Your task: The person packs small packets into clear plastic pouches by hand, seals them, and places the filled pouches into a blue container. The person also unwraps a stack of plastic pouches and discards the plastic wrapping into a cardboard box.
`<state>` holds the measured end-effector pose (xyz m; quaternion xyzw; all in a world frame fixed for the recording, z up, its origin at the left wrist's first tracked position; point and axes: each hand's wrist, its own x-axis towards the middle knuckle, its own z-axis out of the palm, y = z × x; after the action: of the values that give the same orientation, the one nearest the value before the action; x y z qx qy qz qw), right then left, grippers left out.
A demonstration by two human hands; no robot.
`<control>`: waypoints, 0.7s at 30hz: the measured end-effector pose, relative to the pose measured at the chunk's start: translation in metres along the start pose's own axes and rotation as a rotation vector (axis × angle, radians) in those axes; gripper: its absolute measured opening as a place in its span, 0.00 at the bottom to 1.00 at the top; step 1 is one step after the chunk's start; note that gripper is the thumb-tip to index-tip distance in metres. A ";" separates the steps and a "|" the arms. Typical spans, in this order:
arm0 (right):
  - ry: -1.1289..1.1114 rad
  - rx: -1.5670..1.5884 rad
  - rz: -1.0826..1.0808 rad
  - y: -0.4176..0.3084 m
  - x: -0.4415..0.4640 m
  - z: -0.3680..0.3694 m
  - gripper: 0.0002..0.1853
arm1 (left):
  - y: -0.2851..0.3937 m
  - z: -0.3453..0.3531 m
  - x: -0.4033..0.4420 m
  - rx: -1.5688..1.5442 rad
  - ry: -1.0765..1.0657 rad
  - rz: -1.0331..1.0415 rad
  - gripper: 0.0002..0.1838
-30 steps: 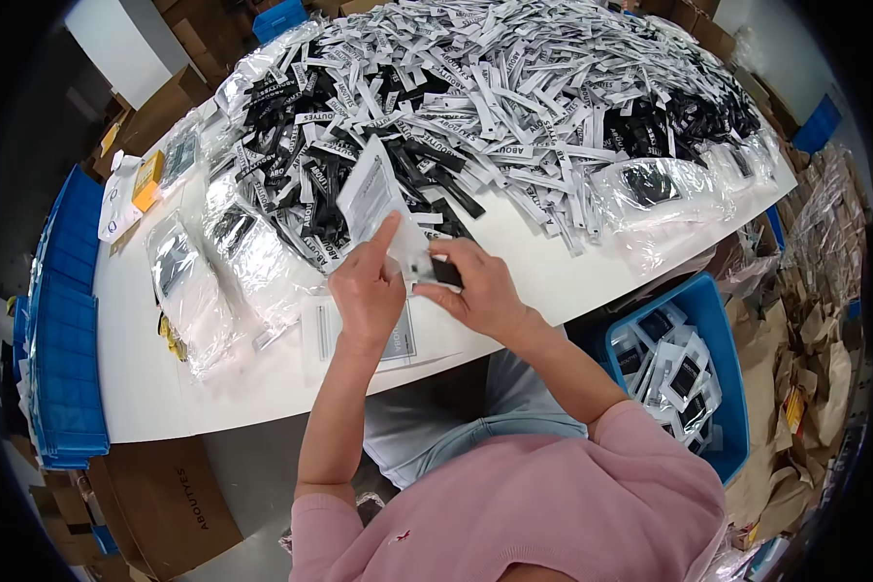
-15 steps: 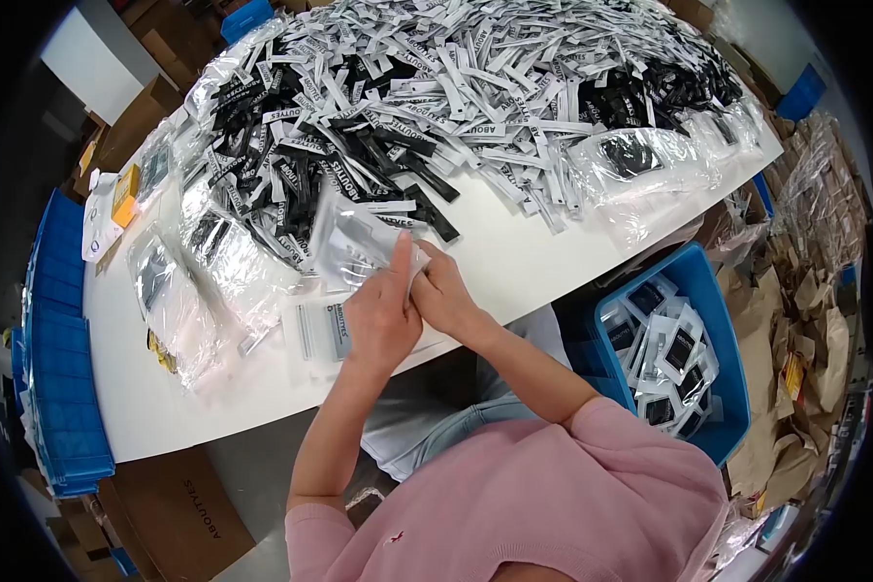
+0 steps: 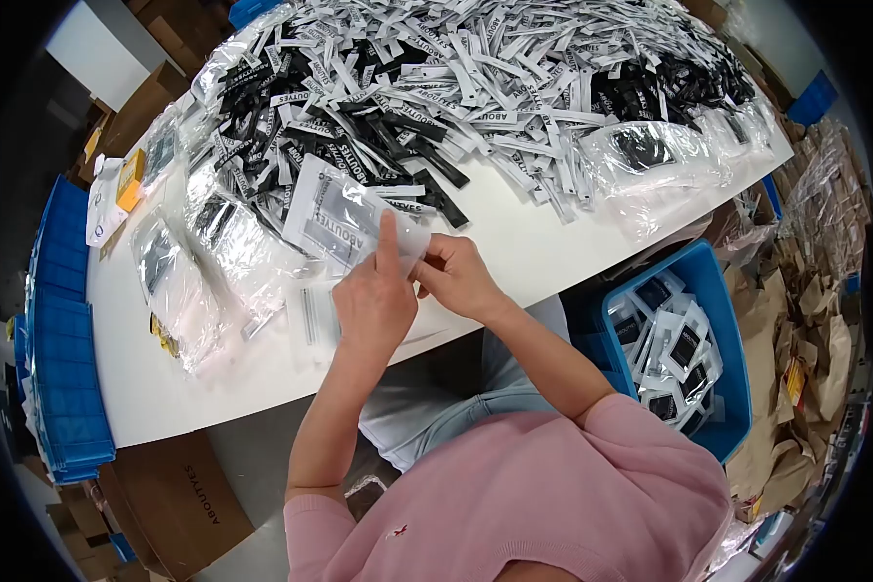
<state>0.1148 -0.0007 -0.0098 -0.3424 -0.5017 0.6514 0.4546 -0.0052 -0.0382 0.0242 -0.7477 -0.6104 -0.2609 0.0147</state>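
Observation:
A clear plastic bag printed with ABOUTYES is held up over the near part of the table. My left hand grips its near end, index finger stretched along the plastic and the other fingers curled. At the bag's right corner, my right hand pinches the edge between thumb and fingers. Under and beside my left hand lies a stack of flat clear bags, partly hidden by the wrist. Beyond the held bag spreads a big heap of narrow black and white sachets printed with ABOUTYES.
A blue bin with several filled pouches stands right of my lap. Plastic-wrapped packs lie on the left of the white table, near a yellow box. Blue trays line the left edge.
The bag, blurred before, now lies flatter with its print readable. Both hands have shifted slightly, the right one a little to the right, and still hold the bag.

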 end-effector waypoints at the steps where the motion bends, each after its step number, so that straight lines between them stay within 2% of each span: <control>1: 0.040 -0.138 -0.049 0.001 0.000 -0.002 0.04 | 0.002 0.006 -0.003 0.023 0.034 0.057 0.40; 2: 0.079 -0.276 -0.100 0.002 0.002 -0.004 0.04 | 0.005 0.010 -0.006 0.047 0.070 0.115 0.39; 3: 0.078 -0.276 -0.103 0.004 0.005 -0.005 0.04 | 0.013 0.008 -0.008 0.034 0.086 0.157 0.39; 5: 0.177 -0.354 -0.333 0.012 0.007 -0.006 0.03 | 0.013 0.004 -0.009 -0.017 0.056 0.153 0.39; 6: 0.178 -0.354 -0.330 0.010 0.005 -0.006 0.03 | 0.012 0.001 -0.010 -0.072 0.029 0.148 0.38; 7: 0.076 -0.191 -0.226 0.003 0.001 -0.007 0.03 | 0.014 -0.011 -0.006 -0.072 0.028 0.149 0.38; 8: -0.024 -0.028 -0.122 -0.003 -0.002 -0.008 0.04 | 0.014 -0.030 -0.002 -0.248 -0.147 0.084 0.38; 9: -0.022 -0.028 -0.119 -0.008 -0.004 -0.011 0.04 | 0.011 -0.041 0.000 -0.424 -0.323 0.017 0.37; 10: -0.071 -0.136 -0.154 -0.012 -0.006 -0.016 0.04 | 0.003 -0.044 0.003 -0.469 -0.230 0.139 0.39; 12: -0.116 -0.243 -0.183 -0.018 -0.008 -0.021 0.04 | -0.007 -0.057 0.023 -0.187 0.037 0.415 0.41; 14: -0.214 -0.500 -0.397 -0.022 -0.004 -0.024 0.06 | -0.010 -0.071 0.033 -0.066 -0.005 0.423 0.39; 16: -0.249 -0.568 -0.389 -0.022 0.000 -0.023 0.07 | -0.025 -0.073 0.041 -0.350 -0.430 0.233 0.31; 17: -0.283 -0.637 -0.388 -0.023 0.001 -0.023 0.08 | -0.027 -0.070 0.046 -0.460 -0.475 0.018 0.24; 18: -0.283 -0.637 -0.389 -0.024 0.000 -0.022 0.08 | -0.030 -0.069 0.049 -0.459 -0.474 0.019 0.24; 20: -0.334 0.004 0.037 -0.027 -0.005 -0.021 0.11 | -0.038 -0.068 0.054 -0.340 -0.624 -0.104 0.16; 21: -0.332 0.001 0.035 -0.030 -0.006 -0.026 0.11 | -0.043 -0.065 0.053 -0.341 -0.623 -0.100 0.16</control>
<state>0.1476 0.0052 0.0119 -0.2384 -0.5636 0.7071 0.3544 -0.0630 -0.0016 0.0890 -0.7522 -0.5693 -0.1190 -0.3098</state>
